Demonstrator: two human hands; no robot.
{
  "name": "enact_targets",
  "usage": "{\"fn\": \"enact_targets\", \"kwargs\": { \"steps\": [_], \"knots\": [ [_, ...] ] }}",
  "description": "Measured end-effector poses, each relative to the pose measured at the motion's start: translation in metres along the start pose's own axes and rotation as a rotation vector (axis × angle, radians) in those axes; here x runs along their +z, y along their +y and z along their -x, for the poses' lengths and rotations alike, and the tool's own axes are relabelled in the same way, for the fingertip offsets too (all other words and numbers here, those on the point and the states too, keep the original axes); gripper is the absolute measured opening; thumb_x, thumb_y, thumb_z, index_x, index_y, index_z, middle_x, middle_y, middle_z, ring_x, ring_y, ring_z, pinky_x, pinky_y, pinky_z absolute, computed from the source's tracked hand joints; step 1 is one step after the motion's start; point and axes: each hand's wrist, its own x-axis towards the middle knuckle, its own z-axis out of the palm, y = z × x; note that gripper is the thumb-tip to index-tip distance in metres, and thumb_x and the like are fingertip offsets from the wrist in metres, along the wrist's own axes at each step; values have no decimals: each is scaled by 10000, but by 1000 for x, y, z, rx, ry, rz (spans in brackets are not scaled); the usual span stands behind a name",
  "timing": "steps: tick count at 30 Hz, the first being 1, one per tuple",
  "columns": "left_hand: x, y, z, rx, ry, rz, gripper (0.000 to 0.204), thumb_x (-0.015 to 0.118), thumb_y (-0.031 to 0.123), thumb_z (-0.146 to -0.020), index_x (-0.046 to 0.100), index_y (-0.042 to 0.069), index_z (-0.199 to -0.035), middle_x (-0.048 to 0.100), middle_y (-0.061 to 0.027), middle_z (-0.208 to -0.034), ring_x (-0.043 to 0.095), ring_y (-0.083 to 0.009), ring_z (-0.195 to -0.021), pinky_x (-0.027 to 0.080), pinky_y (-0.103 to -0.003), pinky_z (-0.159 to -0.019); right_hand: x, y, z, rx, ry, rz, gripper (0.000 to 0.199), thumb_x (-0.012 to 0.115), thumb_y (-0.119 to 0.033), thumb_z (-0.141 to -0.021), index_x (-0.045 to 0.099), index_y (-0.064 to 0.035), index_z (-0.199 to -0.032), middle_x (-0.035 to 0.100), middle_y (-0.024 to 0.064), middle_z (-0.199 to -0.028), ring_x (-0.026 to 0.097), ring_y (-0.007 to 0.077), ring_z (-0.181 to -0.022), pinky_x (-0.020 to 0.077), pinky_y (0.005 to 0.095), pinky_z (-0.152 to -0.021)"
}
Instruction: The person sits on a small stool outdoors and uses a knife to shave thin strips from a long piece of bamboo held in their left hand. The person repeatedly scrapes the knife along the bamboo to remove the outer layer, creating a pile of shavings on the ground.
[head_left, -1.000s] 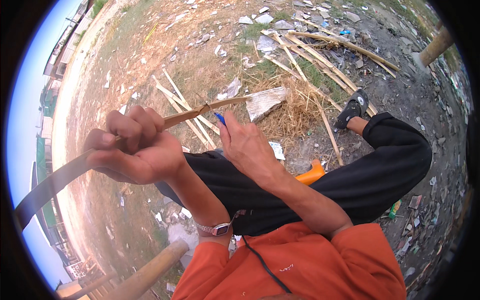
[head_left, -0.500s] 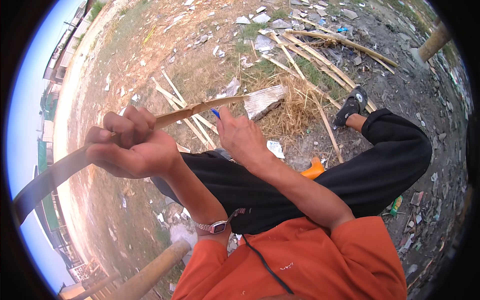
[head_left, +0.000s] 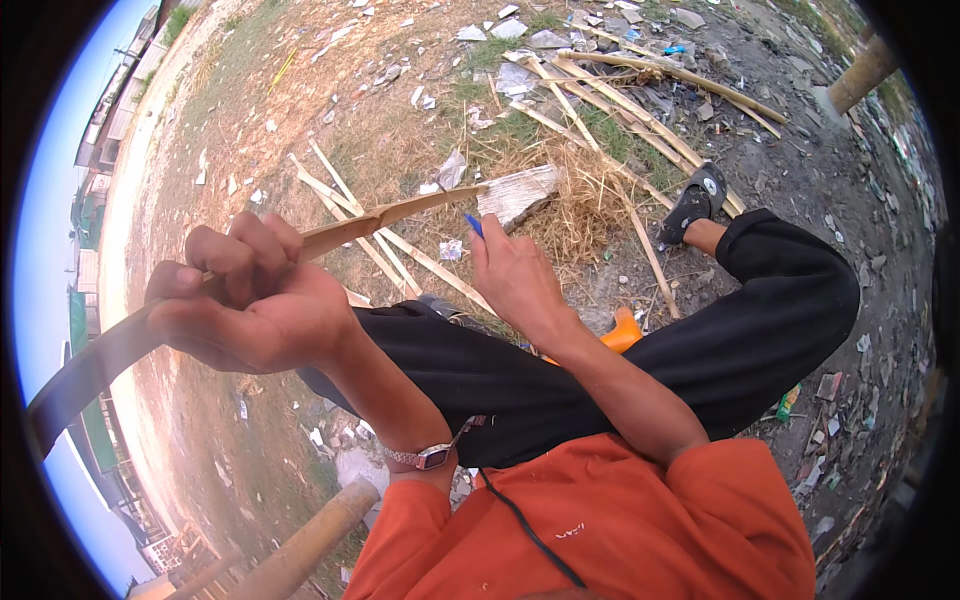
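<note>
Bamboo strip (head_left: 330,233) sits clenched in the left hand (head_left: 245,305), raised above the lap. Right hand (head_left: 515,275) is closed around a blue-handled tool (head_left: 473,224) just under the strip's far end. Shaving well probably means a steady grip and strokes directed away from the body.

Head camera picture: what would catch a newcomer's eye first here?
The long bamboo strip gripped in the left hand sweeps from the lower left toward the centre. Beside it the right hand holds a small blue thing near the strip's far end. Behind, split bamboo slats lie scattered on littered ground.
</note>
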Motion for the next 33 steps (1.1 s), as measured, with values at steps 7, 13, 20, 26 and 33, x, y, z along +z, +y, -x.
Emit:
{"fn": "enact_targets", "kwargs": {
  "steps": [7,13,20,26,33],
  "knots": [
    [6,5,2,-99,-47,105,349,401,517,-900,476,192,-796,212,55,-527,126,-58,-438,99,-226,-402,-13,-32,-1,-86,-25,-131,199,437,-210,-899,458,-12,-899,560,256,-604,576,444,-610,465,519,-567],
    [-3,8,1,-139,-90,136,367,386,541,-893,436,200,-768,233,54,-525,115,-55,-422,98,-224,-389,-14,-21,0,-59,-27,16,174,434,-181,-894,462,-9,-895,567,256,-612,588,435,-621,474,508,-586],
    [2,9,2,-182,-210,265,368,382,531,-900,414,194,-755,225,50,-530,109,-60,-422,103,-231,-396,-6,13,-7,-2,-16,111,169,439,-169,-887,460,-4,-864,568,249,-606,592,430,-619,474,500,-585],
    [9,11,4,-198,-253,298,383,376,534,-901,429,186,-750,218,52,-539,97,-65,-432,117,-242,-409,-23,-20,5,-60,-41,-42,170,443,-168,-887,470,-1,-876,572,254,-614,599,416,-624,474,493,-575],
    [6,9,5,-166,-147,197,377,400,525,-895,452,179,-756,210,53,-544,95,-63,-438,104,-235,-409,9,28,-5,-45,46,-22,166,449,-185,-895,445,-20,-880,542,232,-538,579,414,-547,469,492,-532]
  ]
}}
